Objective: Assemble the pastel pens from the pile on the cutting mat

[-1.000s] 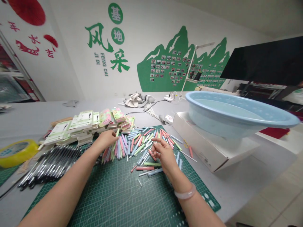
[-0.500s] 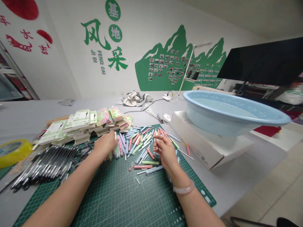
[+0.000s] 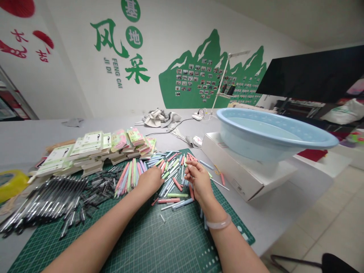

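My left hand [image 3: 150, 179] reaches into a pile of pastel pen parts [image 3: 172, 163]; its fingers curl downward, and their tips are hidden. Beside it lies a bunch of roughly aligned pastel pen barrels [image 3: 129, 176]. To the right, my right hand [image 3: 198, 181] is raised over the pile's edge with thumb and fingers drawn together; what they hold, if anything, cannot be made out. A red barrel [image 3: 191, 192] shows close under that palm. Pink, green and blue barrels, including one pink barrel [image 3: 168, 200], lie in front of both hands on a green cutting mat [image 3: 153, 239].
Black pens [image 3: 48, 201] lie in rows at left, with small dark parts [image 3: 101, 187] beside them. Behind are stacked card boxes [image 3: 88, 146]; yellow tape [image 3: 13, 185] lies far left. At right, a blue basin [image 3: 273, 146] rests on a white carton [image 3: 241, 170].
My left hand has moved right, from the bunch of barrels into the loose pile, uncovering the bunch. My right hand stays nearly in place. The view has turned slightly right.
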### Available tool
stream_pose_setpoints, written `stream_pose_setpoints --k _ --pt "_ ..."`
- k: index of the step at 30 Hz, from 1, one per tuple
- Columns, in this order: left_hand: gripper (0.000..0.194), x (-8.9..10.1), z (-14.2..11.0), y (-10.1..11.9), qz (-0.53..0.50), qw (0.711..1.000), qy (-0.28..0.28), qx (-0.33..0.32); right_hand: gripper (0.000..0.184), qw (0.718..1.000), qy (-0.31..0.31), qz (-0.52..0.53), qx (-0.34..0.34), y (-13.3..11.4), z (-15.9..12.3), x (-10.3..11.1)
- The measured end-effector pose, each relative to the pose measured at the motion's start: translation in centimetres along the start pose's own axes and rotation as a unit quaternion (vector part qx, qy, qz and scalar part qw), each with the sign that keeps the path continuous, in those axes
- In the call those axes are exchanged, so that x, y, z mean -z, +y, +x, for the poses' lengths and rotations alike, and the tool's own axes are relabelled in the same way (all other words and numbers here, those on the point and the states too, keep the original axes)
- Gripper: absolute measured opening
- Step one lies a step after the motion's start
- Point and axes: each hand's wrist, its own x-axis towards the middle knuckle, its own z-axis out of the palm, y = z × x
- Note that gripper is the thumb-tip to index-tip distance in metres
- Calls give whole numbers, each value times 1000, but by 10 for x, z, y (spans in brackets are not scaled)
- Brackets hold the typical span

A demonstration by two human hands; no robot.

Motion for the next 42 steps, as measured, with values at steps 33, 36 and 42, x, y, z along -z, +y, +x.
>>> stream_pose_setpoints --k 33,36,42 --pt "13 4 35 8 -63 988 -84 -115 29 996 65 61 31 -5 14 12" --pt "15 4 47 4 -44 991 -69 -104 26 995 67 60 30 -5 13 12" --pt "17 -4 63 29 -13 995 -51 -88 28 995 75 63 31 -6 14 13"
